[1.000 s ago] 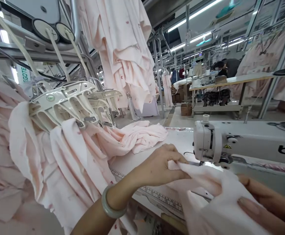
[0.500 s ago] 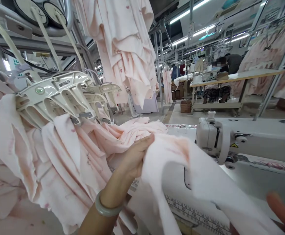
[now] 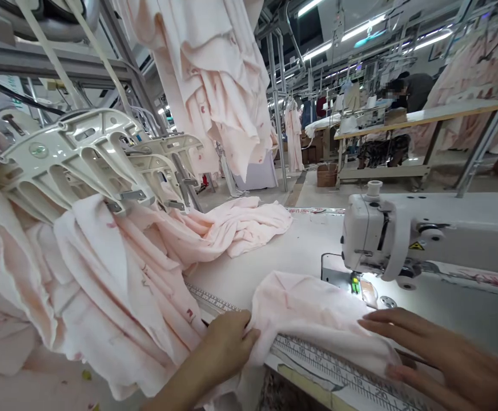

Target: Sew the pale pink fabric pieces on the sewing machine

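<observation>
A pale pink piece of fabric (image 3: 304, 302) lies folded along the front of the sewing table, between my two hands. My left hand (image 3: 232, 337) is closed, pinching the left end of this fabric at the table's front edge. My right hand (image 3: 441, 354) reaches in from the right with fingers stretched out, fingertips touching the fabric's right end and the thumb apart below. A thin dark shape shows between thumb and forefinger; I cannot make out what it is. Just behind the fabric is the lit needle area of a white sewing machine (image 3: 364, 234), with a green part at the presser foot.
Pink garments (image 3: 116, 297) hang at left from a cream plastic hanger clamp (image 3: 81, 154), spilling onto the table. More pink garments (image 3: 215, 85) hang ahead. A printed ruler strip (image 3: 334, 371) runs along the table's front edge. Farther back, a person (image 3: 416, 91) bends over another worktable (image 3: 437, 117).
My left hand has come down and toward me, lowering the raised fabric onto the table. My right hand has moved in from the lower right corner onto the fabric. The needle area is now uncovered.
</observation>
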Demonstrator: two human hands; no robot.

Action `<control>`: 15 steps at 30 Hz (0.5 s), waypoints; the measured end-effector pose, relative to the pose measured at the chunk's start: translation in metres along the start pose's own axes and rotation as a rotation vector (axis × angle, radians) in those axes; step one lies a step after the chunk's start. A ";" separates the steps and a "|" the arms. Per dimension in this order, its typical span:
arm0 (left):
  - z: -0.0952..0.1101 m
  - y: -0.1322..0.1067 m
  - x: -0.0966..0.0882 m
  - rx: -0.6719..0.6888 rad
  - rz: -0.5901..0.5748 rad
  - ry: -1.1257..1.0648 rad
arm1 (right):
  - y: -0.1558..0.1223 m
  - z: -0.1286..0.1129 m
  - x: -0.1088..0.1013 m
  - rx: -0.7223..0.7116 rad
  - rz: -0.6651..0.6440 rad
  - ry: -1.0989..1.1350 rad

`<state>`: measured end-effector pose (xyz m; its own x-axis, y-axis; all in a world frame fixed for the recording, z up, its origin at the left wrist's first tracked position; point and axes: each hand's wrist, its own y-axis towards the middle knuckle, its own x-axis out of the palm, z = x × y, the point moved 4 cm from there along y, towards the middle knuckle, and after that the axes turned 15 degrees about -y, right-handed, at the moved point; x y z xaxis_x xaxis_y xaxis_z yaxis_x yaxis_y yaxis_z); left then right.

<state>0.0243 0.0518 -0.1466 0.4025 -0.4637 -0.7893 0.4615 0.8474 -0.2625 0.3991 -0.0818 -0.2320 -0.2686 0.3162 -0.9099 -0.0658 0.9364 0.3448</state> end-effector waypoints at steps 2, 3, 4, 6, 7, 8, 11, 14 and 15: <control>0.028 -0.001 -0.002 0.096 0.115 0.177 | 0.014 -0.011 0.004 -0.215 -0.080 -0.072; 0.043 0.002 0.001 0.201 0.156 0.220 | 0.019 -0.016 0.005 -0.309 -0.071 -0.093; 0.058 0.007 0.007 0.341 0.159 0.242 | 0.021 -0.019 0.006 -0.378 -0.025 -0.107; 0.085 0.020 0.026 0.675 0.015 0.239 | 0.020 -0.022 0.005 -0.460 0.100 -0.146; 0.096 0.028 0.038 0.822 -0.099 0.227 | 0.017 -0.022 0.005 -0.477 0.142 -0.175; 0.103 0.036 0.049 0.924 -0.210 0.216 | 0.014 -0.022 0.006 -0.484 0.164 -0.206; 0.111 0.068 0.074 0.954 -0.354 0.202 | 0.003 -0.021 0.004 -0.498 0.163 -0.266; 0.112 0.096 0.083 0.887 -0.348 0.157 | 0.002 -0.023 -0.004 -0.498 0.155 -0.259; 0.112 0.104 0.083 0.887 -0.354 0.134 | 0.004 -0.023 -0.007 -0.496 0.146 -0.249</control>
<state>0.1941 0.0724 -0.1773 0.0566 -0.5747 -0.8164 0.9905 0.1349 -0.0263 0.3784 -0.0838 -0.2192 -0.0778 0.5194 -0.8510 -0.5044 0.7158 0.4830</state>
